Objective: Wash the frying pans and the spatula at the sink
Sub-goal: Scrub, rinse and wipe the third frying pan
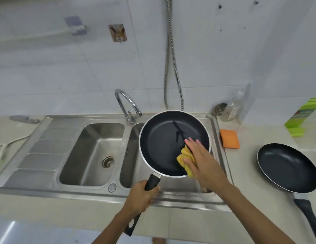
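a frying pan (pixel 160 143) is held tilted above the right basin of the sink (pixel 130 155), its black handle wrapped tightly by the left grip (pixel 141 198). a yellow cloth (pixel 184 156) is pressed against the pan's inner surface near the rim by the right grip (pixel 201 161), whose fingers are laid flat and spread. a second frying pan (pixel 286 168) is set on the bench (pixel 250 182) to the right, apart from the sink. an orange sponge (pixel 230 139) is seen just beside the sink's edge.
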